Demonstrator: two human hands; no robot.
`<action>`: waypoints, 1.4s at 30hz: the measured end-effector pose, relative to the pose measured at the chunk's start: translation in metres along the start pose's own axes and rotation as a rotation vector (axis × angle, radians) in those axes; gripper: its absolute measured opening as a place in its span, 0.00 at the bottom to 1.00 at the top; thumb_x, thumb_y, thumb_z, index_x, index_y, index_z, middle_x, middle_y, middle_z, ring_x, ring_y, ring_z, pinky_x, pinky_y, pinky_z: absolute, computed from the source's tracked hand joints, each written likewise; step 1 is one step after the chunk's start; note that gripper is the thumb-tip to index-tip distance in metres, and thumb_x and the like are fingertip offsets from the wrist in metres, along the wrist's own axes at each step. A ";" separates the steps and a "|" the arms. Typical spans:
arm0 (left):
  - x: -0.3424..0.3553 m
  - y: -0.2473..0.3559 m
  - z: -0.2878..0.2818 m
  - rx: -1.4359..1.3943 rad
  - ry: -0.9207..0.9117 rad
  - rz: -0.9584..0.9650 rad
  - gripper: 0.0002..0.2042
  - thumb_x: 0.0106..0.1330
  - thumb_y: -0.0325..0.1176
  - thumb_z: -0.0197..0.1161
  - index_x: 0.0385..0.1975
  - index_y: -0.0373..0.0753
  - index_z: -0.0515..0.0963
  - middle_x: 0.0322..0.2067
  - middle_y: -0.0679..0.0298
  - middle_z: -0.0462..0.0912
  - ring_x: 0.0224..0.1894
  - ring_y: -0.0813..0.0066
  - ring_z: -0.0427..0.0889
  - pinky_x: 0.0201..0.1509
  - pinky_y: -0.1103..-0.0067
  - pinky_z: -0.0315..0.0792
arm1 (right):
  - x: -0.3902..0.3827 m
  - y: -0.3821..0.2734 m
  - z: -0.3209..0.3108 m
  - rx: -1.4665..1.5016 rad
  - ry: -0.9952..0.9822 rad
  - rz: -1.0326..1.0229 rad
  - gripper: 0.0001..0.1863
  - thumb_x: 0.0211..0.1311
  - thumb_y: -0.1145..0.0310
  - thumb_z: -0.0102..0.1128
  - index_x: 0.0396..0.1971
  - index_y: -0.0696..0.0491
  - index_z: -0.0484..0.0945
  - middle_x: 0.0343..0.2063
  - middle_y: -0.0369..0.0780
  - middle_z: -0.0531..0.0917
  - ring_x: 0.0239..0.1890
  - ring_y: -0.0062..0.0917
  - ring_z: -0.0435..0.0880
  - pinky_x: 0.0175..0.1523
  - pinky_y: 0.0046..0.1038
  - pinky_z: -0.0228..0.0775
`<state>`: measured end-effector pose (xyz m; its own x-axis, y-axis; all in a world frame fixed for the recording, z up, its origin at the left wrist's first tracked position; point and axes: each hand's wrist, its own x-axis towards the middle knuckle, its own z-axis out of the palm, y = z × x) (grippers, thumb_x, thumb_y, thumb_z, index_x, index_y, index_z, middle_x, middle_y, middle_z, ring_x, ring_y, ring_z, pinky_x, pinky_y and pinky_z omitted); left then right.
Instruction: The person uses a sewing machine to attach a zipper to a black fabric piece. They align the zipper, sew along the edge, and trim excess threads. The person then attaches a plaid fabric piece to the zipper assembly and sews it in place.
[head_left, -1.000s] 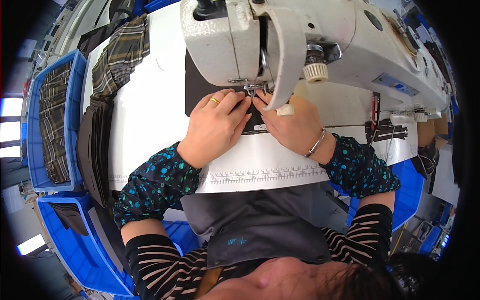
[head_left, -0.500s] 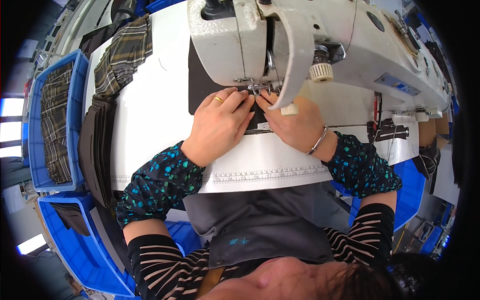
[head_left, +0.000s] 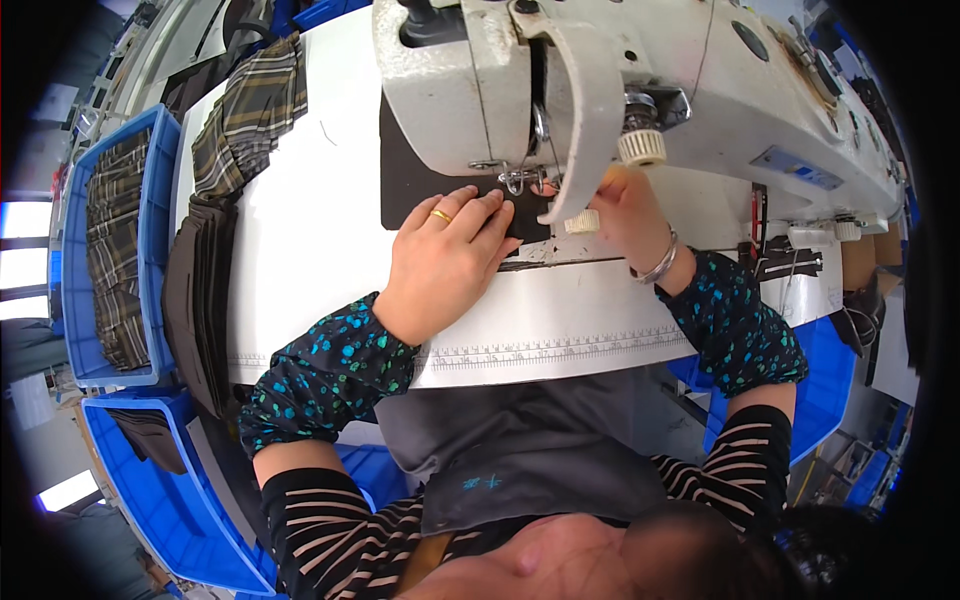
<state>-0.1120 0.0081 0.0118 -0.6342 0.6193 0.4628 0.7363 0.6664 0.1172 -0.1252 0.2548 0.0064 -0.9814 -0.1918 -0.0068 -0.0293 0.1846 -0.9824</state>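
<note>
Under the head of a white sewing machine (head_left: 430, 110) lies a dark brown fabric piece (head_left: 403, 180). My left hand (head_left: 445, 260) rests flat on it, fingers stretched out, their tips just in front of the metal presser foot (head_left: 513, 180). To the right of the needle area, my right hand (head_left: 632, 215) is raised beside the machine's curved guard (head_left: 590, 110). It is smeared by motion and its fingertips are partly hidden behind the guard and knob, so whether it holds anything does not show.
A stack of dark folded fabric (head_left: 195, 300) and a plaid cloth (head_left: 245, 120) lie at the table's left edge. Blue bins (head_left: 165, 250) stand beyond, one holding plaid pieces. A printed ruler strip (head_left: 540, 350) runs along the front. Small tools (head_left: 760, 235) lie right.
My right hand has left the fabric at the presser foot and moved right and slightly up. The left hand stays on the fabric, shifted slightly.
</note>
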 end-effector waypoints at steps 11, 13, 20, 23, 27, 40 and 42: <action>0.002 0.001 -0.002 -0.011 -0.031 -0.015 0.18 0.60 0.36 0.72 0.50 0.40 0.86 0.48 0.68 0.85 0.55 0.65 0.83 0.54 0.70 0.76 | -0.012 0.001 0.022 -0.877 0.058 -0.658 0.08 0.57 0.66 0.66 0.31 0.55 0.83 0.31 0.35 0.83 0.24 0.33 0.82 0.29 0.34 0.74; 0.004 0.001 -0.001 0.002 -0.025 -0.015 0.17 0.60 0.36 0.72 0.50 0.40 0.86 0.48 0.68 0.84 0.55 0.65 0.83 0.54 0.71 0.76 | -0.012 -0.001 0.021 -0.932 0.033 -0.647 0.07 0.56 0.66 0.66 0.29 0.54 0.82 0.33 0.35 0.82 0.27 0.33 0.84 0.30 0.35 0.76; 0.007 -0.002 0.000 -0.008 -0.027 -0.022 0.17 0.61 0.36 0.72 0.50 0.41 0.86 0.47 0.67 0.85 0.54 0.66 0.83 0.53 0.70 0.76 | -0.010 0.003 0.019 -0.944 0.022 -0.615 0.08 0.56 0.64 0.66 0.29 0.53 0.81 0.31 0.35 0.81 0.28 0.33 0.84 0.31 0.35 0.76; 0.007 -0.002 0.000 -0.007 -0.021 -0.018 0.17 0.62 0.37 0.71 0.49 0.40 0.86 0.48 0.66 0.85 0.54 0.65 0.83 0.54 0.70 0.76 | -0.010 0.003 0.020 -0.947 0.028 -0.613 0.09 0.56 0.63 0.67 0.29 0.53 0.81 0.32 0.35 0.81 0.28 0.33 0.85 0.32 0.35 0.76; 0.005 -0.003 0.003 -0.016 -0.023 -0.010 0.16 0.62 0.38 0.71 0.47 0.37 0.85 0.50 0.63 0.85 0.54 0.63 0.82 0.57 0.69 0.76 | -0.009 0.004 0.019 -0.957 0.030 -0.612 0.09 0.55 0.63 0.67 0.28 0.53 0.81 0.32 0.35 0.81 0.28 0.33 0.85 0.32 0.35 0.76; 0.008 -0.005 0.001 -0.014 -0.053 -0.028 0.15 0.63 0.38 0.70 0.46 0.37 0.85 0.49 0.63 0.84 0.55 0.64 0.81 0.57 0.69 0.75 | -0.006 0.010 0.018 -0.990 0.014 -0.581 0.10 0.54 0.62 0.68 0.27 0.53 0.80 0.31 0.36 0.80 0.29 0.35 0.85 0.32 0.36 0.76; 0.007 -0.006 0.002 -0.012 -0.039 -0.022 0.15 0.63 0.37 0.70 0.46 0.37 0.85 0.49 0.63 0.84 0.55 0.64 0.81 0.57 0.69 0.75 | -0.006 0.010 0.017 -0.986 0.011 -0.584 0.10 0.55 0.62 0.68 0.27 0.53 0.80 0.31 0.36 0.81 0.29 0.35 0.85 0.32 0.37 0.76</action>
<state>-0.1217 0.0094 0.0124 -0.6586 0.6207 0.4255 0.7250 0.6748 0.1378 -0.1164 0.2411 -0.0070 -0.7704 -0.4890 0.4090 -0.6122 0.7465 -0.2606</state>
